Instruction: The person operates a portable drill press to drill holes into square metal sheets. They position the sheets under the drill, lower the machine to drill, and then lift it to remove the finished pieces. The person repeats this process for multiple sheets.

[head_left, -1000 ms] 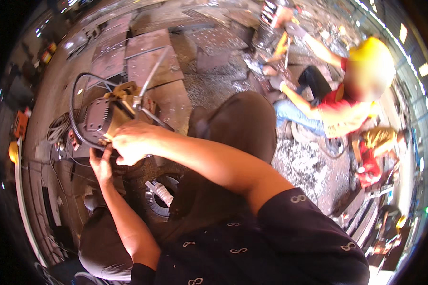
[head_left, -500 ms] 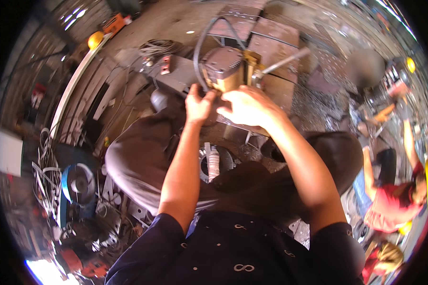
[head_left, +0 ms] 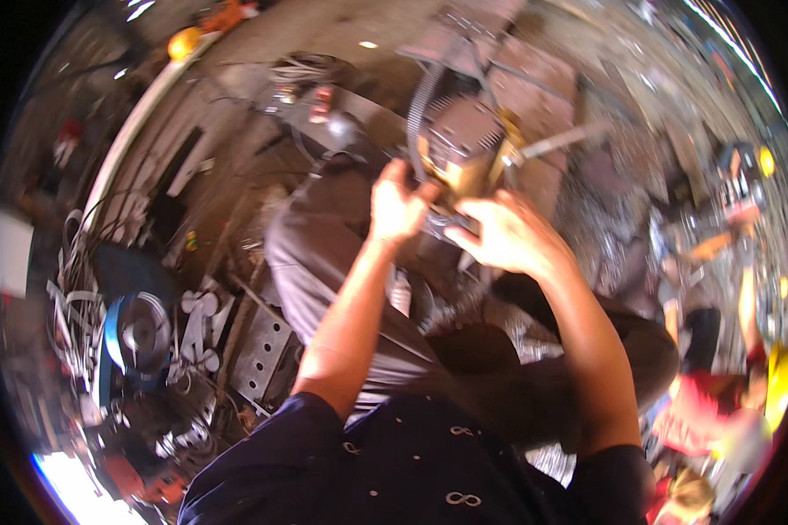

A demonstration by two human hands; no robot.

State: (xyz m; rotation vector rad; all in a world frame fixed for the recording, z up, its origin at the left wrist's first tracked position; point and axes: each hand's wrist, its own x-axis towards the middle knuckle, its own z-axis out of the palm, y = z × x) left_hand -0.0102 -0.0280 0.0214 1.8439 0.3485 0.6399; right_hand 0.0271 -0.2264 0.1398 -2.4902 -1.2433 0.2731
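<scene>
Upright, brown-topped gold machine [head_left: 464, 138]

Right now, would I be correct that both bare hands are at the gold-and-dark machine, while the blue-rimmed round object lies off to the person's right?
Not quite: the blue-rimmed round object lies off to the person's left, as the head view shows. The left hand and right hand, both bare, are indeed at the gold-and-dark machine.
</scene>
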